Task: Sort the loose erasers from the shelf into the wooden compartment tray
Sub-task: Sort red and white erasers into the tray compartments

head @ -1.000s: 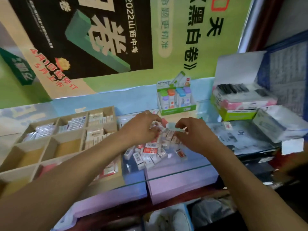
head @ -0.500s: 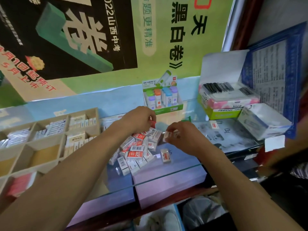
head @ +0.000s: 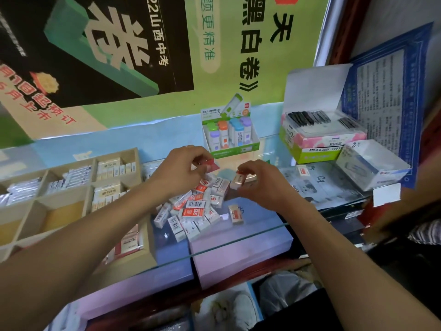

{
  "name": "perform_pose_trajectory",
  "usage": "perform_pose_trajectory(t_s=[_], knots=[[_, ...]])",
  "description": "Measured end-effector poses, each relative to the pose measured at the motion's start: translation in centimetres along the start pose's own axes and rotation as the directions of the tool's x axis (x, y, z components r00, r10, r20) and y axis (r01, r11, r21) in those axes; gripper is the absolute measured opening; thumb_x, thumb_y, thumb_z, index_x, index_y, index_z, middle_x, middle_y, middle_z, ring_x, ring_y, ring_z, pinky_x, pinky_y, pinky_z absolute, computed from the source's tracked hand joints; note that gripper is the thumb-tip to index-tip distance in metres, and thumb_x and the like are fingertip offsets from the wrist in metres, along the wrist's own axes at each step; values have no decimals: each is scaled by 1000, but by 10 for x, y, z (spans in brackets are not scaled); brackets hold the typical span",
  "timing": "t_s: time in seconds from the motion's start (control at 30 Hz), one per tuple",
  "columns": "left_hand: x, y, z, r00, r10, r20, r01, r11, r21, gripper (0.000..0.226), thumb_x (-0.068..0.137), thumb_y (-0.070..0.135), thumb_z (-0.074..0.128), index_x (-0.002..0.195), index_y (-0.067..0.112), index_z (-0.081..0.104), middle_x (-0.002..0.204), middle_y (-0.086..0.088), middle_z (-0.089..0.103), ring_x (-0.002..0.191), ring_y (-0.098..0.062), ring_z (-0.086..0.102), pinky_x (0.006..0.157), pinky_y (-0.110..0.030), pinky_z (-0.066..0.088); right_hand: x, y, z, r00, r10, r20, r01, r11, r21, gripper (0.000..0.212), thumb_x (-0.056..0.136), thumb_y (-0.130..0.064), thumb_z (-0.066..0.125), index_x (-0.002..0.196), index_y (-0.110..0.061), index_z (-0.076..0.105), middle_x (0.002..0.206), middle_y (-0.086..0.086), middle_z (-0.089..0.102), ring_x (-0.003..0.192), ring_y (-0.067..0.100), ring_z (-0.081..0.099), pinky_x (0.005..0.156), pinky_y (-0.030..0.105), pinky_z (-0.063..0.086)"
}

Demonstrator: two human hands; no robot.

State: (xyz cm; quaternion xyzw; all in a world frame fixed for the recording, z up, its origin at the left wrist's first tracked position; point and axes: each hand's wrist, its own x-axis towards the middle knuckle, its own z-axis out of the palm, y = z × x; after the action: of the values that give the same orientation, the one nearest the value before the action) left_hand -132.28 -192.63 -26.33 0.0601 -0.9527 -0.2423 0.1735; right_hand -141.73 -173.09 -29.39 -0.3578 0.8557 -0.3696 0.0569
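- The left hand point(head: 181, 168) hovers above the far edge of the eraser pile point(head: 195, 209), its fingers curled round a small red-and-white eraser point(head: 211, 164) pinched at the fingertips.
- The right hand point(head: 260, 182) hovers just beside it, its fingers curled round a pale eraser with a red end point(head: 237, 180), held just above the pile's right edge.
- The pile lies on the glass shelf point(head: 250, 231), between the two forearms; most erasers there have white sleeves with barcodes, several show red panels, one reads "2B".
- One single eraser point(head: 235, 213) lies apart from the pile, just to its right on the glass.
- Another lone eraser point(head: 303, 170) rests farther right, near the boxes.
- The wooden compartment tray point(head: 140, 161) sits at the left of the shelf, touching the pile's side; its far compartments hold rows of boxed erasers, two nearer ones show bare wood.
- Behind the hands stands a green display box point(head: 238, 149) of coloured-cap items against the wall.
- At the right, an open box of dark clips point(head: 322, 130) sits on a green carton, with a white box point(head: 372, 163) beside it.
- A poster point(head: 95, 44) with large characters covers the wall.
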Motion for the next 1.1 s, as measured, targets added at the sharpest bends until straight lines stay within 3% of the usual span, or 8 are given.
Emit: perform_pose_trajectory(t_s=[0.07,0.2,0.27,0.47,0.67,0.83,0.93,1.1], knots=[[-6,7,-8,995,-88,-40,81,987,-140,12,90,15,65,96,26,64,91,10,66,83,-4,61,72,-11,43,-1,-5,1,999,16,-37,-13,994,105,58,69,-20,84,121,-15,60,112,1,57,98,14,59,82,25,49],[-18,26,-28,941,-328,80,324,809,-491,8,93,17,62,101,16,65,85,-2,74,74,-18,69,69,-30,55,-6,-33,6,997,80,17,-78,861,502,49,72,11,71,111,-17,57,109,1,57,89,19,66,61,37,60],[-27,29,-39,918,-371,140,383,737,-556,6,93,13,61,99,12,64,74,0,74,67,-17,69,63,-27,55,-7,-47,12,996,80,40,-89,830,550,49,70,15,68,104,-17,55,101,-2,57,81,18,66,64,47,60],[-66,19,-69,880,-419,224,454,602,-657,19,87,-8,61,98,8,61,74,-8,72,58,-17,66,53,-22,53,-14,-75,30,991,55,119,-116,789,603,33,74,7,73,87,-13,51,86,9,58,65,22,61,61,37,57],[-125,3,-102,930,-368,3,338,850,-405,29,79,-4,70,93,22,71,84,5,73,72,-9,66,64,-16,52,-20,-109,52,980,-101,172,-12,831,556,32,74,3,75,82,-19,52,73,2,63,62,19,58,64,42,54],[-172,-15,-125,931,-340,-131,281,898,-339,32,77,-3,72,90,26,74,86,14,71,76,-1,65,67,-12,48,-28,-152,79,953,-212,219,68,848,525,33,74,-2,77,84,-23,54,77,0,67,74,27,66,73,49,57],[-197,-27,-135,908,-383,-168,308,884,-350,29,76,-8,72,87,18,68,70,19,67,60,2,60,59,-9,45,-37,-173,95,930,-272,249,115,856,504,31,75,-5,77,88,-25,55,80,-1,66,76,27,66,72,49,56],[-239,-55,-156,899,-368,-239,314,920,-235,29,75,6,78,84,33,72,86,7,70,73,-14,63,69,-26,52,-45,-193,112,911,-295,288,135,873,469,31,77,-5,76,90,-25,57,86,1,66,77,27,66,69,45,56]])
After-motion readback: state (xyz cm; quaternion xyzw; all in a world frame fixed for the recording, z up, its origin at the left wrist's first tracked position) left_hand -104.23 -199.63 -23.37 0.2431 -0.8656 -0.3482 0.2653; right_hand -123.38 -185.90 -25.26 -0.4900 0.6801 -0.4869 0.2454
